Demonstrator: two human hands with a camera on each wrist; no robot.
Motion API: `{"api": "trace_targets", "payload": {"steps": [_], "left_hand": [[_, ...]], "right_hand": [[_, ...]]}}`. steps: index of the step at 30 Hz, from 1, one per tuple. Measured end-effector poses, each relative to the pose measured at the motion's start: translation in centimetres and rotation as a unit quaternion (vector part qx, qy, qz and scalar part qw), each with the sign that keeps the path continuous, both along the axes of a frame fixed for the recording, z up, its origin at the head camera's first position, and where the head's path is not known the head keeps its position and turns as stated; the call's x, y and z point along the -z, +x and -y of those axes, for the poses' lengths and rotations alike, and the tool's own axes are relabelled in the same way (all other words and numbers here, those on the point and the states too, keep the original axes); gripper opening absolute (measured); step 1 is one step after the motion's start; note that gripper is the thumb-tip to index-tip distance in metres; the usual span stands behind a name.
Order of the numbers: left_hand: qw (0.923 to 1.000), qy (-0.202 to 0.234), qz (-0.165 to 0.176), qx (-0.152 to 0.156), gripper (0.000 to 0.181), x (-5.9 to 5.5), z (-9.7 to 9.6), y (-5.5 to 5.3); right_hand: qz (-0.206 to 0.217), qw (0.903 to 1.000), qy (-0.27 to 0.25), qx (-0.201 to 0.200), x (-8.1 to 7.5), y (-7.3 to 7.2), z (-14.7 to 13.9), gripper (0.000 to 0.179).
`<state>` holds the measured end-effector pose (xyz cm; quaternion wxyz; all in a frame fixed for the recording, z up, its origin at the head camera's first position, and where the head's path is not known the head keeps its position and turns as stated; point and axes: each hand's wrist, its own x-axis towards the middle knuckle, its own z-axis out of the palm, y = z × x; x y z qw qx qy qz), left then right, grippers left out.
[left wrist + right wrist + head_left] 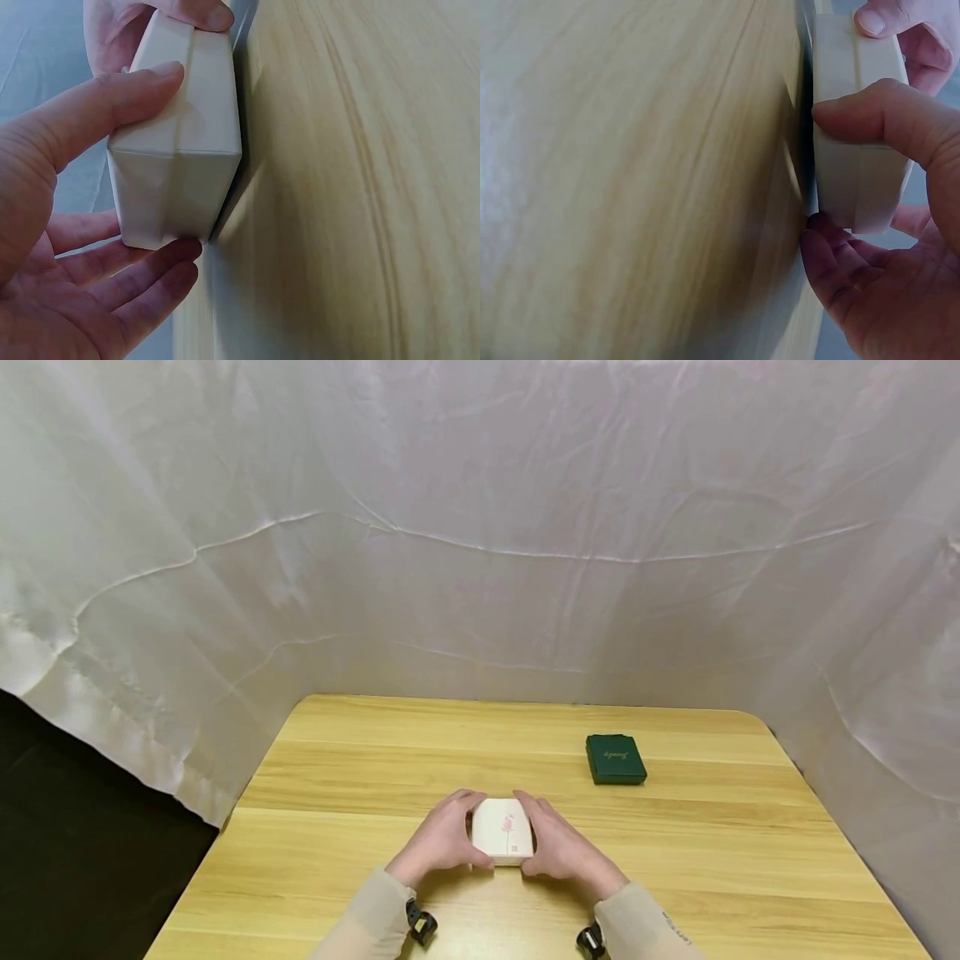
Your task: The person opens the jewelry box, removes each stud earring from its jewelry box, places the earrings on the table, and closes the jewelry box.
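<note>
A small white lidded box (497, 827) with a pink flower print on top sits between both hands near the table's front. My left hand (448, 833) grips its left side, thumb on the near face and fingers round the far edge. On the opposite side my right hand (557, 842) holds it the same way. In the left wrist view the box (176, 112) shows a seam between lid and base, with the left thumb (142, 94) across it. The right wrist view shows the right thumb (870, 116) lower on the near face of the box (855, 176).
A dark green box (616, 759) with gold lettering lies farther back, to the right of the hands. The wooden table (337, 777) has pale hanging cloth (480, 593) behind it and at both sides. Each wrist wears a small black camera on a strap.
</note>
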<state>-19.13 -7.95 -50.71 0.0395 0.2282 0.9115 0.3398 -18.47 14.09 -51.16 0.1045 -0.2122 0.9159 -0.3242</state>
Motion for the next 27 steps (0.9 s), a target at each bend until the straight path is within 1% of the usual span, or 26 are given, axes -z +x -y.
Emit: {"api": "trace_targets", "payload": {"steps": [7, 17, 27], "left_hand": [[0.9999, 0.016, 0.0, 0.004, 0.095, 0.04, 0.03, -0.03], [0.9996, 0.026, -0.007, 0.003, 0.096, -0.2, -0.37, 0.28], [0.9996, 0.028, 0.008, -0.005, 0.099, 0.0, 0.05, 0.26]], "right_hand": [[0.011, 0.9999, -0.004, 0.006, -0.02, -0.09, 0.0, 0.112], [0.004, 1.0, 0.006, -0.001, 0.13, -0.05, 0.1, 0.111], [0.006, 0.9999, 0.011, -0.003, 0.07, -0.09, 0.05, 0.112]]}}
